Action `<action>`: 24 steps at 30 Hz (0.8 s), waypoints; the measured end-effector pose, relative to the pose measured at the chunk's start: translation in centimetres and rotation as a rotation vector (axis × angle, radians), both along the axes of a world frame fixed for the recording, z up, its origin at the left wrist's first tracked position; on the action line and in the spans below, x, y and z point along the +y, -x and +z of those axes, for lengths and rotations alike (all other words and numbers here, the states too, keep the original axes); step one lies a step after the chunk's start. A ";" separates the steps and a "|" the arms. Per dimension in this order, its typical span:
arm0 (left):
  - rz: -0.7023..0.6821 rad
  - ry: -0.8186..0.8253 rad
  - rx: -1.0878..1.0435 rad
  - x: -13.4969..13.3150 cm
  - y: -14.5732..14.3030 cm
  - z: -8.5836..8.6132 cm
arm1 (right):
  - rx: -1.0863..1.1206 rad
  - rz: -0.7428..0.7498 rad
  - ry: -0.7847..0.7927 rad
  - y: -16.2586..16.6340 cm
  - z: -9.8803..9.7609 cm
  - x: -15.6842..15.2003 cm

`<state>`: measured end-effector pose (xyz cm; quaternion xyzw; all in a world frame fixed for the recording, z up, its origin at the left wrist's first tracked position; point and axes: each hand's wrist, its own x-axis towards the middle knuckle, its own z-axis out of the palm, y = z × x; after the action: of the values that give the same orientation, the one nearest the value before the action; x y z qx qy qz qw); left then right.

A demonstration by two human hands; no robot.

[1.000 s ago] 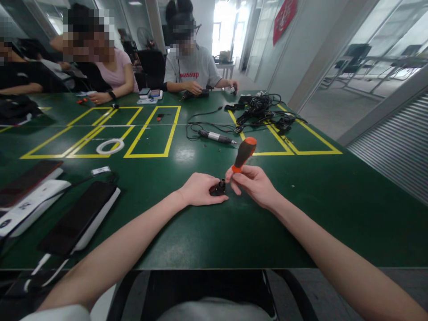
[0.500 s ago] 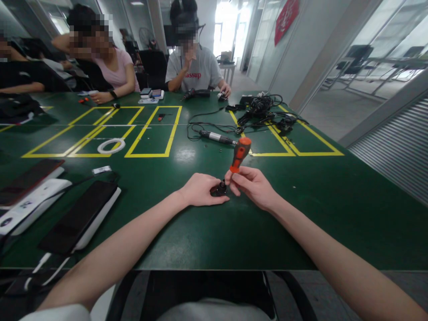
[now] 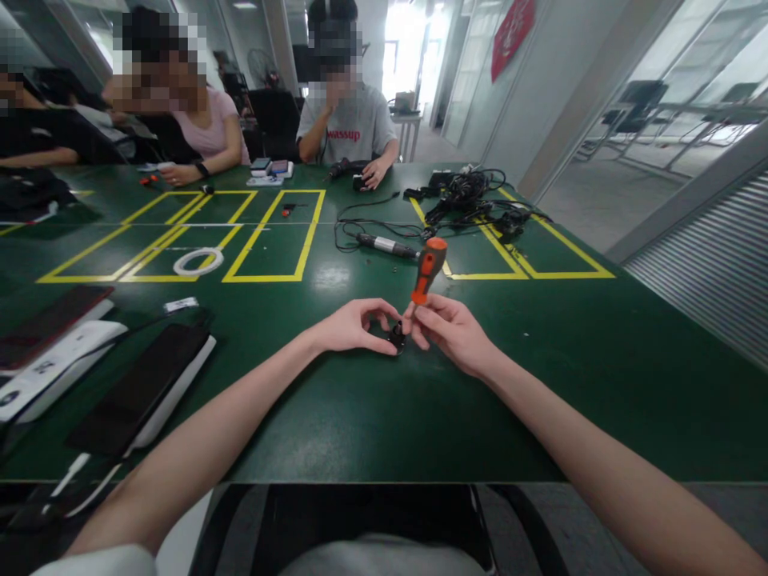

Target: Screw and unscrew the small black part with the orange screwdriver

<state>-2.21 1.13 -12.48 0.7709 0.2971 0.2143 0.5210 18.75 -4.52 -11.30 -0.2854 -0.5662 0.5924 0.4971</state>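
Observation:
A screwdriver with an orange and grey handle (image 3: 430, 268) stands nearly upright in my right hand (image 3: 453, 332), tilted slightly to the right. My fingers pinch it just below the handle, and its lower end is hidden by them. My left hand (image 3: 354, 326) curves its thumb and forefinger around a small black part (image 3: 396, 338) low over the green table (image 3: 336, 416). The part has a short round stub on top and is partly covered by my fingers. Its exact kind I cannot make out. The right fingertips are right beside it.
Ahead lie a black and silver pen-shaped electric tool (image 3: 389, 246) with a cable and a heap of black cables (image 3: 468, 200). A white ring (image 3: 198, 262) lies left, with a phone (image 3: 141, 388) and a power strip (image 3: 57, 368) nearer. Co-workers (image 3: 348, 120) sit across the table.
My left hand has shifted slightly left and arched its fingers, showing more of the black part's side. The screwdriver has risen slightly. A co-worker's hand across the table has moved left.

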 end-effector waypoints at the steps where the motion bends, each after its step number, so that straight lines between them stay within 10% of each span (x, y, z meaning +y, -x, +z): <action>1: -0.023 0.068 -0.025 0.2 0.1 0.1 | 0.008 0.008 0.000 0.0 0.0 0.0; 24: -0.099 0.421 -0.046 1.0 0.5 0.0 | 0.019 0.017 -0.022 0.2 0.0 -0.1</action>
<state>-2.74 2.09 -12.49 0.6535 0.2853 0.1393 0.6871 18.60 -4.66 -11.34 -0.2693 -0.5701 0.5932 0.5006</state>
